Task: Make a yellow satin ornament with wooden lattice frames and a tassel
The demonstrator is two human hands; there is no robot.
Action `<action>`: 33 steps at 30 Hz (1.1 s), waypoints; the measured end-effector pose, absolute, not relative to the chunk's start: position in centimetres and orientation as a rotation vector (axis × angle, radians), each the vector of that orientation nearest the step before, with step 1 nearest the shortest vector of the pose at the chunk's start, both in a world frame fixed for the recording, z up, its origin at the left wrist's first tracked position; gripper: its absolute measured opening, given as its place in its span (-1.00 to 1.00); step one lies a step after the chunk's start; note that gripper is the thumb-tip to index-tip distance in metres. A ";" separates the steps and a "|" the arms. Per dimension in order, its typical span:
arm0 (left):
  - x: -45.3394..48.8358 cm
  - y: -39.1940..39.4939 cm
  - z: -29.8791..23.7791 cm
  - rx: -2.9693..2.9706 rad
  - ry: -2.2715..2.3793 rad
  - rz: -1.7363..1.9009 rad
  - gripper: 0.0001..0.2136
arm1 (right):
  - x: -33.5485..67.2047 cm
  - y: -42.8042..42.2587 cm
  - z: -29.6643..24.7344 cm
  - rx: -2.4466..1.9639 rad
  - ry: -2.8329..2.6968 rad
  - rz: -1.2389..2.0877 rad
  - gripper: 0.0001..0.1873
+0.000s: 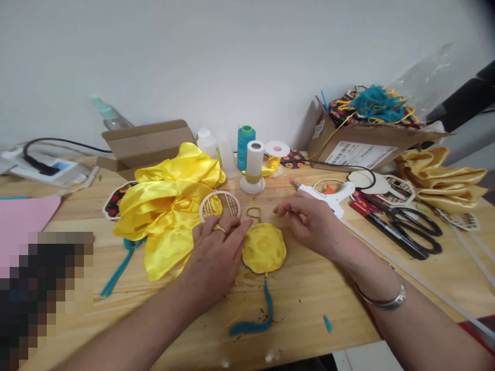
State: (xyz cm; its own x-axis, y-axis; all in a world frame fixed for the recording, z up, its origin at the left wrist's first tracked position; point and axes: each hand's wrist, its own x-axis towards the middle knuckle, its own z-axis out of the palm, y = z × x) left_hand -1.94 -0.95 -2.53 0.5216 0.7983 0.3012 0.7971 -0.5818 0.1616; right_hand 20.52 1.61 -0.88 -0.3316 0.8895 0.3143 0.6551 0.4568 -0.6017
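Note:
A round yellow fabric pouch point(264, 247) lies flat on the wooden table, with a cord loop point(253, 213) at its top and a teal tassel point(269, 304) trailing below. My left hand point(218, 250), a ring on one finger, rests at the pouch's left edge with its index finger touching it. Its other fingers overlap the lower part of a round wooden lattice piece point(233, 204). To the pouch's upper right, my right hand point(309, 221) is held with loosely curved fingers and nothing visible in them. A white glue gun point(331, 198) lies just behind that hand.
Bright yellow satin point(166, 201) is heaped on the left. Thread spools point(246, 147) and bottles point(208, 143) stand at the back. Scissors point(415, 226) and a black-and-red marker point(390, 232) lie right, before a full cardboard box point(348, 141). Gold fabric point(444, 178) sits far right.

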 end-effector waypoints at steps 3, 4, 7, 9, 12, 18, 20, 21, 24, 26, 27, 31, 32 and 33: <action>-2.0 -0.8 -2.6 2.710 1.447 0.561 -0.68 | 20.1 1.2 -0.4 -1.153 -2.218 0.571 -0.77; -2.0 -0.8 -2.6 2.701 1.451 0.559 -0.68 | 20.0 1.1 -0.2 -1.111 -2.265 0.608 -0.80; -2.3 -0.7 -2.6 2.647 1.477 0.613 -0.66 | 19.9 1.0 0.0 -1.092 -2.377 0.672 -0.90; -2.4 -0.8 -2.4 2.620 1.434 0.688 -0.68 | 20.0 1.0 0.1 -1.109 -2.431 0.686 -0.94; -2.5 -0.9 -2.0 2.615 1.296 0.695 -0.76 | 20.1 1.2 0.3 -1.095 -2.490 0.715 -0.94; -2.1 -1.3 -1.6 2.560 1.321 0.494 -0.82 | 20.1 1.3 0.2 -1.149 -2.543 0.790 -0.81; -2.1 -1.3 -1.5 2.556 1.318 0.480 -0.82 | 20.1 1.3 0.1 -1.146 -2.543 0.793 -0.81; -2.2 -1.3 -1.6 2.560 1.309 0.487 -0.83 | 20.1 1.3 0.2 -1.137 -2.538 0.792 -0.80; -2.4 -1.2 -1.7 2.589 1.279 0.582 -0.85 | 20.1 1.1 0.6 -1.113 -2.463 0.781 -0.74; -2.5 -1.1 -1.8 2.572 1.294 0.688 -0.84 | 20.0 1.0 0.9 -1.117 -2.369 0.755 -0.72; -2.6 -1.0 -1.9 2.546 1.310 0.800 -0.83 | 19.9 0.9 1.1 -1.124 -2.326 0.727 -0.72; -2.7 -0.7 -2.1 2.471 1.363 1.046 -0.79 | 19.3 1.0 0.9 -1.112 -2.306 0.568 -0.70; -2.7 -0.7 -2.0 2.477 1.358 1.067 -0.81 | 19.1 1.0 0.9 -1.105 -2.329 0.521 -0.70; -2.7 -0.7 -2.0 2.491 1.333 1.072 -0.84 | 18.8 0.9 0.9 -1.097 -2.357 0.471 -0.71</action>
